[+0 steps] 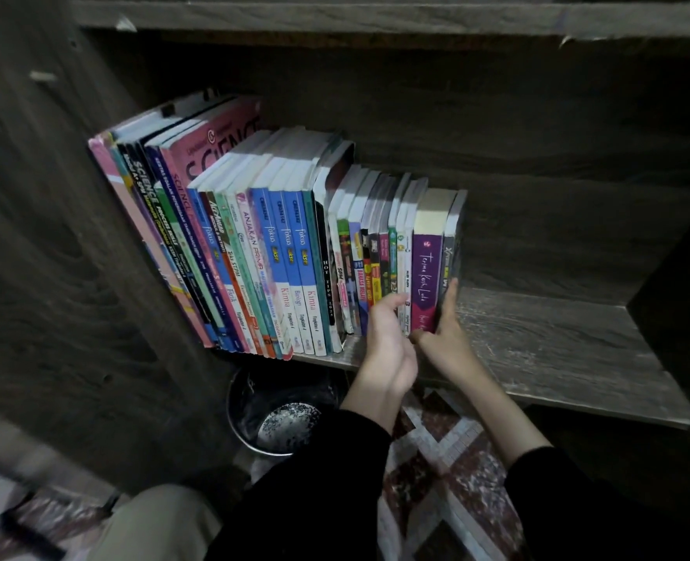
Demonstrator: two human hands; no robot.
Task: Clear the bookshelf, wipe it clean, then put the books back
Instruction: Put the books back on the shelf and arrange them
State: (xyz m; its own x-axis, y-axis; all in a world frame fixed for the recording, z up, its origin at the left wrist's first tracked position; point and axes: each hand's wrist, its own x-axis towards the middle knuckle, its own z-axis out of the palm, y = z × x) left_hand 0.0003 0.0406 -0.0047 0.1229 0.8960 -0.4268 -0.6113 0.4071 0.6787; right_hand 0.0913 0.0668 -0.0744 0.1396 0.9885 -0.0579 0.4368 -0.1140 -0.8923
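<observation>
Two hands reach up from the bottom middle of the frame to a row of books (pixel 278 244). The books stand on a gray wooden shelf (pixel 557 350) inside a dark bookshelf (pixel 72 277). The row starts at the left wall and ends near the middle of the shelf. The right part of the shelf is bare wood. The books on the left lean to the left, and a big pink science book (pixel 213 151) sticks up above the others. Next to it stand some blue books (pixel 294 244). At the right end of the row are a purple book (pixel 427 269) and a thin gray book (pixel 450 257), side by side and touching. The right hand (pixel 446 338) holds these two books together. Its thumb is low on the purple spine, and its fingers lie flat along the outer side of the gray book. The left hand (pixel 387 350) is just beside the right hand, to its left. Its fingers are loose, close together and a little bent, and they hold nothing. The fingertips are right at the spines of some thin books (pixel 371 269) in the middle of the row, but I cannot tell if they touch. Both arms wear black sleeves (pixel 327 479). Under the shelf, in the lower middle of the frame, sits a round dark bin (pixel 250 423). The floor (pixel 448 471) beside it has a red and white pattern. A knee in tan cloth (pixel 153 524) shows at the bottom left.
</observation>
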